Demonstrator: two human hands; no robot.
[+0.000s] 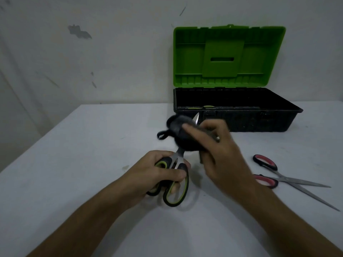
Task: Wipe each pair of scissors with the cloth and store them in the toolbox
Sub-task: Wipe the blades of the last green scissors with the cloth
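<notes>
My left hand (157,175) grips the black-and-green handles of a pair of scissors (176,190), blades pointing away toward the toolbox. My right hand (215,149) holds a dark grey cloth (178,130) wrapped around those blades; only the blade tip shows above the cloth. A second pair of scissors (289,180) with red-and-black handles lies open on the table to the right. The black toolbox (259,119) stands behind, its green lid (228,56) raised. Something green lies inside it at the back left.
The white table (74,164) runs left and toward me. A scuffed white wall (92,52) rises right behind the toolbox.
</notes>
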